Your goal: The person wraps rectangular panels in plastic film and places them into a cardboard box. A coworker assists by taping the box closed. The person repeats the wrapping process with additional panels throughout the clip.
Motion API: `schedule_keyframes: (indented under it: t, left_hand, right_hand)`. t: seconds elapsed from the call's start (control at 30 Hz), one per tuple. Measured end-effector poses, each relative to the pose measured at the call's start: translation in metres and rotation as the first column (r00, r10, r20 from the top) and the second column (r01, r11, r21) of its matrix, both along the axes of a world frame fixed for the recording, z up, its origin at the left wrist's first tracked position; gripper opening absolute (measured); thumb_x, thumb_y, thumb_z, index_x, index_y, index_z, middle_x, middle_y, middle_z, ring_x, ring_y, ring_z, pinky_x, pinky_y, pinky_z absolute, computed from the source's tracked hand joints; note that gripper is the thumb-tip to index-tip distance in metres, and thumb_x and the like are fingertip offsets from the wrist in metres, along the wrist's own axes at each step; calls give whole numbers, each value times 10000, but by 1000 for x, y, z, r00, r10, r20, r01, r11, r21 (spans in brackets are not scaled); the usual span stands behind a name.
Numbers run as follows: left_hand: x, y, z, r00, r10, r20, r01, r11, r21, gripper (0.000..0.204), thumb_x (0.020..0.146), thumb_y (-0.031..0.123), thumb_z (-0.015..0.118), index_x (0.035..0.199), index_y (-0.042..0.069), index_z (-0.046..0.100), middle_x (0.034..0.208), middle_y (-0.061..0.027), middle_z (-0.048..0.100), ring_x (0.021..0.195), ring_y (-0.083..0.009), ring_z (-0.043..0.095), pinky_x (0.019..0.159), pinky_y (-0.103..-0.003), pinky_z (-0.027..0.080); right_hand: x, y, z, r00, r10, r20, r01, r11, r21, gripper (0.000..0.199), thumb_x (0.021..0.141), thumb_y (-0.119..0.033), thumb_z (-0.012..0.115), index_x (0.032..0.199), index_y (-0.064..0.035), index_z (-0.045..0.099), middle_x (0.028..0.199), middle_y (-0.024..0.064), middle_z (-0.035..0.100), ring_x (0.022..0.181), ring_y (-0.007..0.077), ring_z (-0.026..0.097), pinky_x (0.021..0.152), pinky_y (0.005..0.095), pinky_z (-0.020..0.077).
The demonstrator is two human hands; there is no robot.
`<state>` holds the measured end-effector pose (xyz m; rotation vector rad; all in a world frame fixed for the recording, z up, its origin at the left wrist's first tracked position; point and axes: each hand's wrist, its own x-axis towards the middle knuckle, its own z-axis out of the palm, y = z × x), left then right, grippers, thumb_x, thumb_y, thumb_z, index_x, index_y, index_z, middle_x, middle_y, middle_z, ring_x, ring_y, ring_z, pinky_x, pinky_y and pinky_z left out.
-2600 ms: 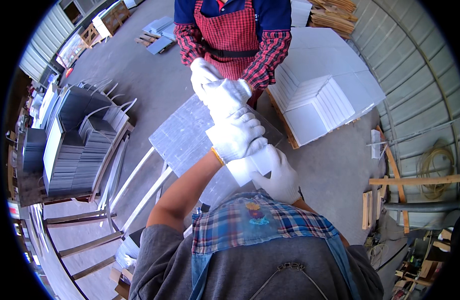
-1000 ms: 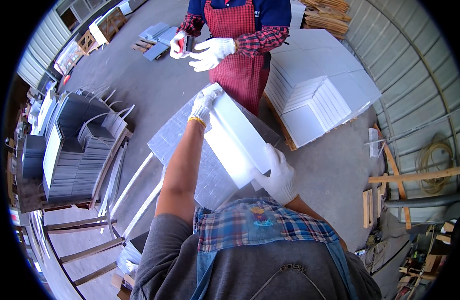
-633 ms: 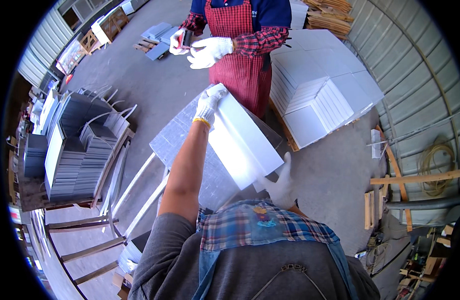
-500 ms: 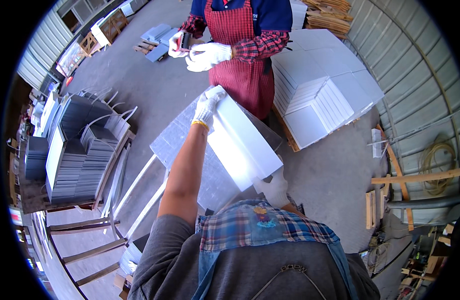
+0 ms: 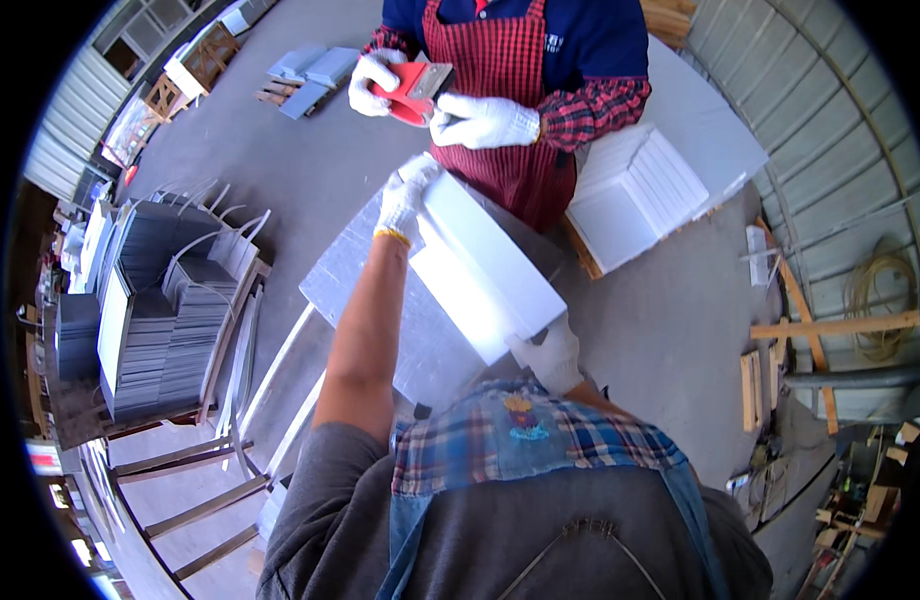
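A long white rectangular block (image 5: 490, 270) lies at an angle on a grey worktop (image 5: 355, 290) in front of me. My left hand (image 5: 405, 200), in a white knit glove with a yellow cuff, is closed over the block's far end. At the near right corner, my right hand (image 5: 548, 355), gloved alike, grips the block's near end; part of its fingers is hidden under the edge. Across the worktop a co-worker in a red checked apron (image 5: 495, 110) holds a red hand tool with a wide metallic end (image 5: 415, 92) in white-gloved hands.
A pallet of dark slabs (image 5: 175, 300) stands at the left, with pale rails and wooden slats (image 5: 205, 505) below it. Stacked white slabs (image 5: 635, 195) stand behind the co-worker on the right. Timber pieces (image 5: 830, 325) and coiled hose (image 5: 875, 290) lie by the right wall.
The co-worker has shifted right in view and turned the red tool broadside. More of my right hand shows at the block's near end. Both my hands stay on the block.
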<state>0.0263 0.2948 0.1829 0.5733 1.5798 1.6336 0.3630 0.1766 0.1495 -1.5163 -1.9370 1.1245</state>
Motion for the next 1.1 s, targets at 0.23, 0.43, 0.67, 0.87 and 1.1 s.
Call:
schedule_keyframes:
  t: [0.23, 0.43, 0.67, 0.87, 1.1]
  left_hand:
    - [-12, 4, -14, 995, -25, 101, 24, 1000, 13, 499, 833, 144, 815, 1266, 26, 598, 1086, -91, 715, 920, -206, 698, 822, -356, 580]
    - [-3, 2, -9, 999, -14, -43, 13, 1000, -27, 369, 877, 314, 750, 1199, 148, 680, 974, 9, 730, 819, -127, 703, 673, -323, 575]
    - [-5, 6, -11, 999, 14, 52, -13, 1000, -8, 407, 829, 190, 807, 1190, 35, 697, 992, -72, 742, 849, -171, 697, 704, -298, 545]
    - [-4, 3, -9, 999, 5, -38, -7, 998, -63, 360, 899, 309, 680, 1228, 165, 645, 1026, -32, 736, 865, -181, 726, 735, -386, 587]
    - [-6, -4, -7, 996, -42, -73, 38, 998, -52, 390, 887, 376, 708, 1222, 184, 652, 1028, -19, 729, 892, -174, 717, 772, -400, 576]
  right_hand:
    - [-2, 6, -14, 999, 31, 18, -31, 999, 21, 907, 711, -495, 856, 1343, 22, 461, 1185, 262, 669, 1094, 409, 671, 957, 436, 534]
    - [0, 6, -25, 1000, 14, 14, -14, 999, 30, 927, 699, -498, 864, 1348, 26, 460, 1172, 255, 676, 1085, 392, 680, 928, 434, 545]
    - [4, 9, -24, 987, 156, -32, -155, 988, 18, 888, 757, -411, 849, 1422, -17, 410, 1271, 230, 618, 1179, 366, 621, 1014, 448, 484]
    - [18, 10, -54, 940, 338, 54, -341, 937, 75, 751, 855, -443, 767, 1399, -8, 483, 1348, 218, 564, 1265, 340, 532, 1082, 417, 417]
    - [22, 2, -79, 969, 216, 119, -239, 941, 239, 541, 937, -458, 652, 1261, -26, 618, 1262, 206, 625, 1172, 352, 600, 1016, 419, 478]
